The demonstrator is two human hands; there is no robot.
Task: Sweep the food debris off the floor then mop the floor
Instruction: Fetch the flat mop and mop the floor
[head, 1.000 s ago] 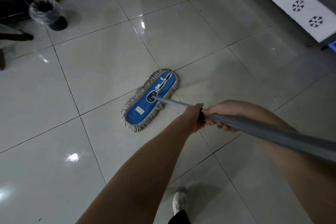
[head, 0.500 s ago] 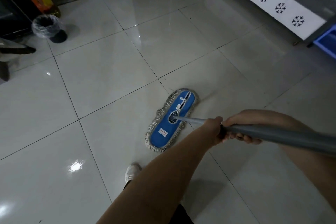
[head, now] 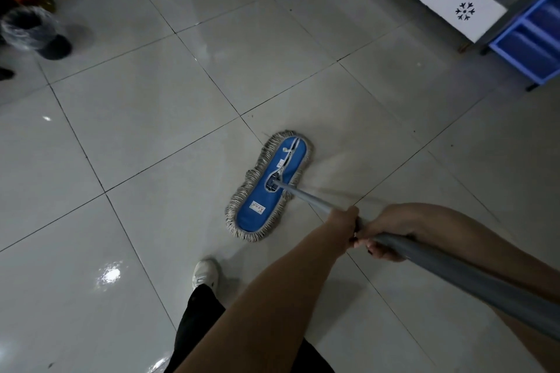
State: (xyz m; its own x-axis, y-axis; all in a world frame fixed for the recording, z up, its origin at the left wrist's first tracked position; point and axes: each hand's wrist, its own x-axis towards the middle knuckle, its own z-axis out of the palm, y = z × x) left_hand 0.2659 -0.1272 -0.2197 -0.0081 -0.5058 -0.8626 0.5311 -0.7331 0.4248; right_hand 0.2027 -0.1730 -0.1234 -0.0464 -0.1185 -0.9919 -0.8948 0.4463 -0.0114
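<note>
Left hand, arm stretched forward, and right hand just behind it both grip the grey handle. The blue mop head lies flat on the floor. Red print on its white label is unreadable.

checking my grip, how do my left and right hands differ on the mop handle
The left hand grips the mop handle nearer the mop head; the right hand sits just behind it. The left hand's fingers are hidden, the right hand's curl under the pole. Both wrap the handle, close together.
</note>
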